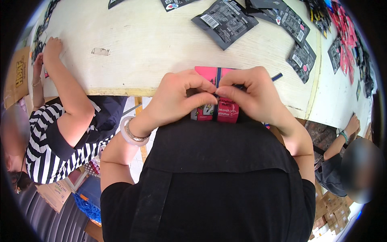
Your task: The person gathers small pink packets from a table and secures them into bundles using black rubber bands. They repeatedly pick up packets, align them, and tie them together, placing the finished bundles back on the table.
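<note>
A pink printed package [205,72] is held against the near edge of the table, close to my black apron. Dark blue ribbon [277,76] runs down the package's middle, and a loose end sticks out past my right hand. My left hand [183,90] is closed, with thumb and fingertips pinching the ribbon over the package. From the other side my right hand [252,90] pinches the ribbon too, its fingertips meeting those of the left. The spot where the ribbon crosses is mostly covered by my fingers.
Black pouches [225,24] lie on the white table [141,48] beyond my hands. Pink and black packets [344,40] are heaped at the far right. One person [72,129] sits at the left, another [334,169] at the right. A cardboard box [17,76] stands far left.
</note>
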`<state>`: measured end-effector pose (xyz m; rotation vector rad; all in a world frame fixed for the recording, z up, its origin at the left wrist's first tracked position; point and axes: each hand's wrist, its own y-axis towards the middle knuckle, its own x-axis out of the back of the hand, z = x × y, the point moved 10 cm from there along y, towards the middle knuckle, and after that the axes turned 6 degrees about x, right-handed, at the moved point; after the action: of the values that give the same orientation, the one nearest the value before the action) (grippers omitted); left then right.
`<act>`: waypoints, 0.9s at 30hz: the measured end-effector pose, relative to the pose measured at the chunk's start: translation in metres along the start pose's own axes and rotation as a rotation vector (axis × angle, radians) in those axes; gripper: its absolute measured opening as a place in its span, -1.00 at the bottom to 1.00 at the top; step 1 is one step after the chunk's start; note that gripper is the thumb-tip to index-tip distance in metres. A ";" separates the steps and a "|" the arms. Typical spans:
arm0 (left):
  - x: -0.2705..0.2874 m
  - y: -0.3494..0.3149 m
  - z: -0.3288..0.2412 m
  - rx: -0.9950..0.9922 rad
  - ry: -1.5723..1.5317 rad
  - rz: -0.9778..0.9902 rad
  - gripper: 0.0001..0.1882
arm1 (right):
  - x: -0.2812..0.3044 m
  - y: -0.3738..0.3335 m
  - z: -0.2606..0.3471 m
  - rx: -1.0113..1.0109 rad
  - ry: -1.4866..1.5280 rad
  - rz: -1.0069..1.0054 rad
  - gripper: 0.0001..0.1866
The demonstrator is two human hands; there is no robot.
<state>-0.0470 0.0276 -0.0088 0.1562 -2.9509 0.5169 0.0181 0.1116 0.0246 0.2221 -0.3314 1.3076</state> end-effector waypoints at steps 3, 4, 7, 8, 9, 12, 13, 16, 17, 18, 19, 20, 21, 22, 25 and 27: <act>0.004 0.003 -0.007 -0.102 0.047 0.013 -0.91 | -0.001 -0.002 -0.017 -0.153 0.171 0.067 -0.89; 0.001 0.005 -0.005 -0.089 0.012 -0.003 -0.91 | -0.002 -0.005 -0.022 -0.201 0.199 0.104 -0.88; 0.002 0.003 -0.016 -0.174 0.100 -0.060 -0.92 | 0.014 0.001 -0.032 -0.304 0.336 0.173 -0.86; 0.002 0.002 -0.022 -0.224 0.162 -0.079 -0.92 | 0.022 0.006 -0.032 -0.319 0.361 0.166 -0.86; 0.004 0.005 -0.015 -0.131 0.049 -0.078 -0.91 | 0.024 0.010 -0.031 -0.303 0.301 0.201 -0.87; 0.001 0.008 0.000 0.087 -0.158 -0.086 -0.86 | 0.022 0.028 -0.014 -0.172 0.129 0.133 -0.91; 0.000 0.008 0.002 0.114 -0.143 -0.099 -0.85 | 0.012 0.032 -0.007 -0.222 0.119 0.176 -0.91; 0.006 0.004 -0.007 -0.007 0.053 -0.187 -0.84 | -0.010 0.035 0.043 0.018 -0.068 0.154 -0.91; 0.007 0.002 -0.012 -0.086 0.140 -0.216 -0.84 | -0.013 0.027 0.052 0.086 -0.081 0.124 -0.89; 0.009 0.002 -0.008 -0.063 0.047 -0.217 -0.84 | -0.017 0.017 0.059 0.154 -0.094 0.093 -0.87; 0.009 0.003 -0.004 -0.038 -0.048 -0.219 -0.84 | -0.012 0.008 0.056 0.122 -0.020 0.030 -0.83; 0.009 0.003 0.001 -0.011 -0.146 -0.226 -0.83 | -0.007 0.000 0.040 0.043 -0.010 -0.021 -0.84; 0.007 0.002 0.008 0.005 -0.228 -0.224 -0.85 | -0.002 -0.008 0.023 -0.036 -0.001 -0.073 -0.85; 0.006 0.003 0.007 0.016 -0.209 -0.217 -0.87 | 0.005 -0.017 0.009 -0.120 0.006 -0.127 -0.86; 0.007 0.004 0.004 0.032 -0.178 -0.206 -0.90 | 0.008 -0.018 0.007 -0.061 -0.092 -0.114 -0.88; 0.007 0.005 0.007 0.021 -0.194 -0.210 -0.91 | 0.009 -0.016 0.007 0.009 -0.138 -0.152 -0.88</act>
<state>-0.0552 0.0291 -0.0153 0.5413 -3.0640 0.5296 0.0349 0.1136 0.0354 0.3392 -0.4176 1.1467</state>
